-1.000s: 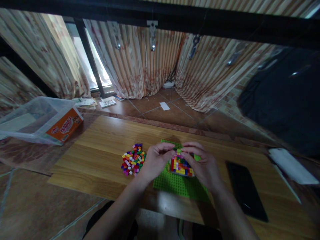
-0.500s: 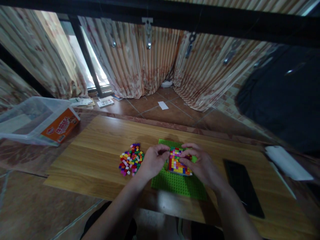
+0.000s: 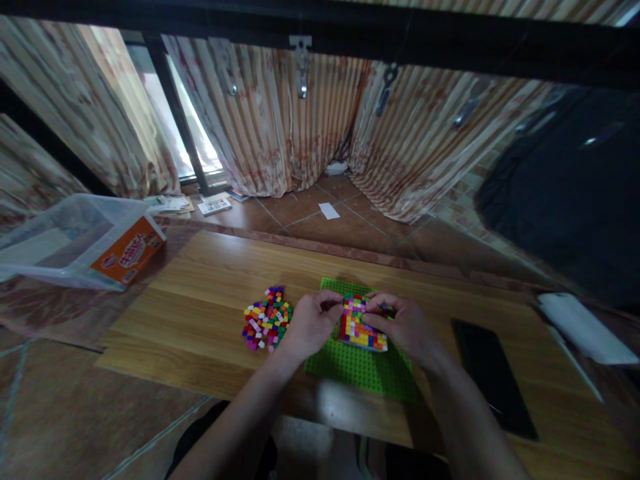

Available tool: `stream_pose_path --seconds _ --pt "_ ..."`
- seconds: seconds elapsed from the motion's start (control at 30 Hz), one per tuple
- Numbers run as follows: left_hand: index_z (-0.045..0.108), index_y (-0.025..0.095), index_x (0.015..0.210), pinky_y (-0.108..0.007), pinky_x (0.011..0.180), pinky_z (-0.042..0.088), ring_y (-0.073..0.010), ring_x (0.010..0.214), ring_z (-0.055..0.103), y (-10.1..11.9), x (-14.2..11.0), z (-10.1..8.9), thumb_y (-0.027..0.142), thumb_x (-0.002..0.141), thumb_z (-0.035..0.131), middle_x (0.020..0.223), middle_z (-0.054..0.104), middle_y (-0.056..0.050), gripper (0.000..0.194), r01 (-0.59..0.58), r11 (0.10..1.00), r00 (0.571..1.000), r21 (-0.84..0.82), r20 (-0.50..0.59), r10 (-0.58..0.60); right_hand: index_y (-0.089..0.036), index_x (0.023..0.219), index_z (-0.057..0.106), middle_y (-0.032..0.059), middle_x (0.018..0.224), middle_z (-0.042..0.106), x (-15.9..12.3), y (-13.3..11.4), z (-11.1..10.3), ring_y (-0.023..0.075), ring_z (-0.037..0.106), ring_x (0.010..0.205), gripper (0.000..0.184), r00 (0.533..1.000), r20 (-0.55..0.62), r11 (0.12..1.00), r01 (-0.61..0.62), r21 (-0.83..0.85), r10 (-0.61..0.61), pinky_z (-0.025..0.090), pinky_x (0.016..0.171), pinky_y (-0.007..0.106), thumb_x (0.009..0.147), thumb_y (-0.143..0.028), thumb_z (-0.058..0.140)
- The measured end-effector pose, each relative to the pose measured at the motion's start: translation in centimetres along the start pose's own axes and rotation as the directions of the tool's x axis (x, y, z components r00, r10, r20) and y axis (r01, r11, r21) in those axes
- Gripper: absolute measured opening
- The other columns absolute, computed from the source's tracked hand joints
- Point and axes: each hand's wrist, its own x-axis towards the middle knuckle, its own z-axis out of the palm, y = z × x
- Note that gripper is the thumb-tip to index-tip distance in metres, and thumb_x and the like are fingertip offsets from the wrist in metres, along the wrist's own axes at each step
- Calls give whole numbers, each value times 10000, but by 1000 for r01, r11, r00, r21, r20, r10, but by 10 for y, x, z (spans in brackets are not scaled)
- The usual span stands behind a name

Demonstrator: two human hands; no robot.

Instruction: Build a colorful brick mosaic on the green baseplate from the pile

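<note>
A block of small multicoloured toy bricks (image 3: pixel 357 330) sits on a green studded baseplate (image 3: pixel 360 373). At its upper left corner is my left hand (image 3: pixel 311 323), thumb and index finger drawn together against the edge; anything between the tips is too small to make out. My right hand (image 3: pixel 406 327) reaches over the block's upper right part with thumb and index finger in a pinch. What that pinch holds is hidden. To the left of my left hand lies a loose pile of coloured bricks (image 3: pixel 269 320) on the wooden table.
The wooden table (image 3: pixel 175 320) carries a dark flat tablet-like object (image 3: pixel 493 377) on the right. Beyond its right end lies a white object (image 3: pixel 583 327). A clear plastic bin (image 3: pixel 75 233) with an orange label stands at the left. Curtains (image 3: pixel 280 127) hang behind.
The whole view has shifted slightly, so things appear a little further right. The right hand's fingers have drawn closer together over the bricks. The left hand stays at the block's corner.
</note>
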Motion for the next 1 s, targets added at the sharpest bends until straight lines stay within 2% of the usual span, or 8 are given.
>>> stream_pose_path --seconds 0.2,0.33,0.57,0.7,0.8,0.9,0.93,1.0 --pt "745 156 911 -244 678 495 -158 742 646 0 1 1 183 800 593 816 730 -38 190 7 1000 1000 26 -19 -7 -215 679 688 43 943 687 2 -3 1 198 639 827 174 999 20 998 -48 50 47 474 789 345 605 -360 748" --pt "739 142 874 -233 678 491 -149 740 645 -1 1 2 152 794 582 810 727 -38 177 38 999 999 29 -23 -38 -212 682 694 60 991 692 3 1 1 217 644 861 192 998 17 998 -53 37 53 470 825 370 593 -372 752" --pt "738 161 871 -231 631 469 -137 683 609 -2 0 -3 195 791 584 766 714 -17 177 -13 1000 1000 17 -18 13 -226 710 719 75 1050 706 4 11 -3 264 656 953 210 1000 31 998 3 -60 -1 462 901 434 639 -421 748" --pt "738 157 844 -231 650 463 -131 684 592 1 3 -24 228 782 606 745 696 -15 162 -35 998 993 -48 -113 29 -218 698 715 82 1026 720 3 6 -7 269 670 925 251 1000 17 999 22 -43 -21 488 863 430 638 -456 765" --pt "731 156 822 -227 642 459 -119 661 574 4 6 -47 253 754 637 714 677 -1 151 -32 993 970 -115 -243 4 -220 713 697 58 920 729 -4 -10 1 236 675 857 240 981 -189 999 44 -30 -49 513 790 375 696 -457 734" --pt "713 148 805 -216 603 449 -98 607 547 7 7 -73 264 702 676 666 642 17 159 -40 971 923 -235 -382 -55 -235 798 698 25 804 715 -18 -34 24 197 655 751 187 911 -394 990 75 -123 -118 504 716 329 800 -419 660" --pt "705 145 794 -213 597 449 -91 592 539 8 7 -80 262 683 688 655 634 21 163 -51 960 903 -276 -424 -74 -242 820 697 22 820 716 -23 -41 35 194 654 773 170 907 -378 977 127 -171 -184 499 731 322 824 -404 648" --pt "696 139 780 -208 603 454 -82 588 539 11 5 -94 257 651 709 659 635 22 175 -90 939 860 -333 -501 -96 -252 840 692 18 857 717 -32 -52 59 190 655 830 140 923 -209 931 271 -245 -323 488 777 318 872 -357 604"
